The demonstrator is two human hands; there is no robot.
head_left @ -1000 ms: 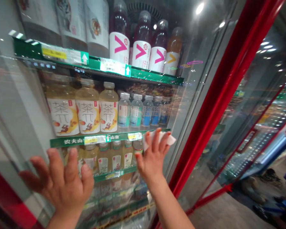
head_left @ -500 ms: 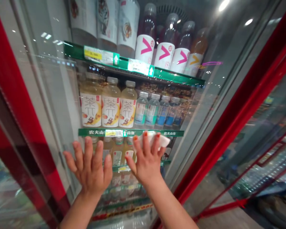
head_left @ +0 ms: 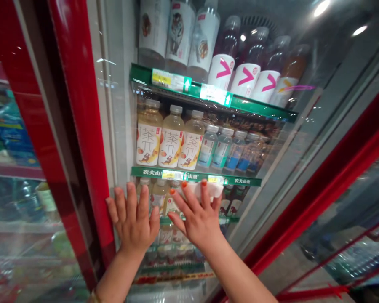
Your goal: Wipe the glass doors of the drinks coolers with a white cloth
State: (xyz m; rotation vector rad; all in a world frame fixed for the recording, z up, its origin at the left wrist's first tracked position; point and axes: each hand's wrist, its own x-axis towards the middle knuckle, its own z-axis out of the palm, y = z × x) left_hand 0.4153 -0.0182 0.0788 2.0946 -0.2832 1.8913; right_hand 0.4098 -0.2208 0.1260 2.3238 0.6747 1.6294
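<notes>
Both my hands press flat against the glass door (head_left: 120, 126) of a drinks fridge. My left hand (head_left: 133, 219) lies open on the glass, fingers spread, beside the red door frame (head_left: 82, 139). My right hand (head_left: 196, 214) lies flat too, with a white tissue (head_left: 213, 190) pinned under its fingers against the glass. Behind the glass stand yellow tea bottles (head_left: 170, 136) and small clear water bottles (head_left: 222, 147) on a green-edged shelf (head_left: 196, 176).
The shelf above carries bottles with pink-marked labels (head_left: 246, 78) and white-labelled bottles (head_left: 177, 33). A second red frame (head_left: 322, 185) slants down the right side. Further shelves of bottled water (head_left: 9, 130) show at the left behind glass.
Both hands have slid left across the glass, the left one reaching the red frame. The tissue stays under the right fingers. The view has swung so the fridge sits further right.
</notes>
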